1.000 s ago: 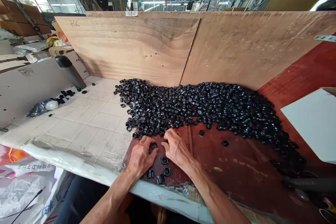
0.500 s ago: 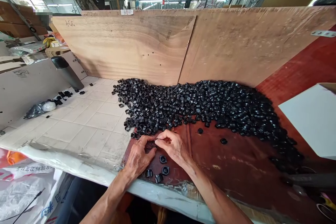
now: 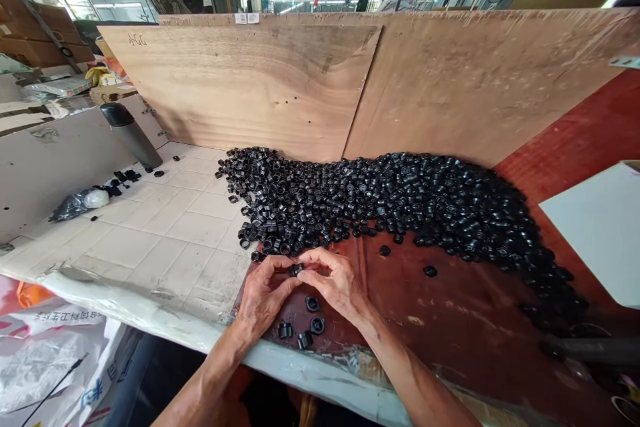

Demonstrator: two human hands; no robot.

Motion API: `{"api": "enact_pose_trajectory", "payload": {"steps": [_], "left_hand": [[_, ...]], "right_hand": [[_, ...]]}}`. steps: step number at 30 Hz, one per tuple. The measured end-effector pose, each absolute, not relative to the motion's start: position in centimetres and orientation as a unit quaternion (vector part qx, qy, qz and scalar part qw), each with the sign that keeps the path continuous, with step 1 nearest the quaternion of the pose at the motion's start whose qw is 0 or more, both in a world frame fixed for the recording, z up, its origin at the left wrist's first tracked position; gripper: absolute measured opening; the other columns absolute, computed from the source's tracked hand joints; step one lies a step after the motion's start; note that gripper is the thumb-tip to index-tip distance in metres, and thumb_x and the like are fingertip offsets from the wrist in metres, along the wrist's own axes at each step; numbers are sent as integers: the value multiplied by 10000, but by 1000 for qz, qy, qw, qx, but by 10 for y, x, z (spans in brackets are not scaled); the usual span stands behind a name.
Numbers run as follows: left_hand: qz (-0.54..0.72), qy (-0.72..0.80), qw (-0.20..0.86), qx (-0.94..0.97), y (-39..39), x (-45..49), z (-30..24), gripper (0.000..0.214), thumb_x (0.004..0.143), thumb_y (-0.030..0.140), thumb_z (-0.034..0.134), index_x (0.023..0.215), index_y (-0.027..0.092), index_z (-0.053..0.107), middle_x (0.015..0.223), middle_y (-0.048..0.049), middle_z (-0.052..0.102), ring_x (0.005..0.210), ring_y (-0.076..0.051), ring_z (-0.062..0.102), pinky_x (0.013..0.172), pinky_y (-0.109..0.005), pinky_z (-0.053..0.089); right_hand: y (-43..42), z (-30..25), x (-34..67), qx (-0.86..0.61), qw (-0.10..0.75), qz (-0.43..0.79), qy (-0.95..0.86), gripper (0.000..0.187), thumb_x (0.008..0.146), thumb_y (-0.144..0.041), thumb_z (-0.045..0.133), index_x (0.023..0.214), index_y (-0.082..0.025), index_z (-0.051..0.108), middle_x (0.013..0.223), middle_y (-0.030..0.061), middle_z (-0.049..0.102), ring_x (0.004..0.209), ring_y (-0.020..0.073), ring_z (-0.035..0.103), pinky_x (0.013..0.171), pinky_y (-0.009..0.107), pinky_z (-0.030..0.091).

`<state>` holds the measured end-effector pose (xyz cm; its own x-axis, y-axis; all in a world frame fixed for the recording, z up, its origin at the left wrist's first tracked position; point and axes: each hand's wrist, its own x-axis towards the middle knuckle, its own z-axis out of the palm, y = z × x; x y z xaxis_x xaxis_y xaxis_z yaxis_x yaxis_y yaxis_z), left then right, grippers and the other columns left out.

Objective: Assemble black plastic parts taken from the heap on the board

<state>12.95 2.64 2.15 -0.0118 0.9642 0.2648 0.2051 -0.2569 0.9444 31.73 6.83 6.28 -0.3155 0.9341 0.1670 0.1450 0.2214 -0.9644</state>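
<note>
Between the fingertips of both hands is a small black plastic cap, partly covered by the fingers. My left hand pinches it from the left, with thumb and forefinger closed on its side. From the right, my right hand grips the same cap with its thumb and bent forefinger. Just below the hands, several loose black caps lie on the dark red board. Beyond the fingertips begins a long heap of black ring-shaped and cap-like parts.
A wooden panel stands behind the heap. At left on the tiled surface are a dark flask and a plastic bag with scattered black bits. A white box stands at right. The worktop's wrapped front edge runs before me.
The left thumb has come up to the cap, and the cap now shows more clearly between both hands. The whole view has shifted slightly; the loose caps lie as before.
</note>
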Motion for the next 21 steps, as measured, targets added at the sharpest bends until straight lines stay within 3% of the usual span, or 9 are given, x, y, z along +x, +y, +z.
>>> {"api": "enact_pose_trajectory", "payload": {"steps": [6,13,21], "left_hand": [[547,442,243,668,29,124,20,219,936,294,772,1149,266,731,1117,-45,752,1009,-191,742,879,-326,644],[563,419,229,675,27,125,29,251,966,304,737,1215,272,749,1150,-67,773,1024,-200,766,881,-343,667],[554,444,242,661,27,125,31,219,952,363,749,1133,243,782,1088,-78,781,978,-210,767,864,-357,671]], "right_hand": [[68,65,318,-392,424,453,-679,96,830,-247,739,904,-216,792,885,26,774,784,186,703,719,271,539],[65,68,319,-388,432,432,-690,52,855,-237,745,881,-216,784,865,26,749,749,172,679,669,256,530],[65,65,318,-372,431,447,-690,71,871,-241,732,927,-221,772,960,55,756,860,207,703,721,284,557]]}}
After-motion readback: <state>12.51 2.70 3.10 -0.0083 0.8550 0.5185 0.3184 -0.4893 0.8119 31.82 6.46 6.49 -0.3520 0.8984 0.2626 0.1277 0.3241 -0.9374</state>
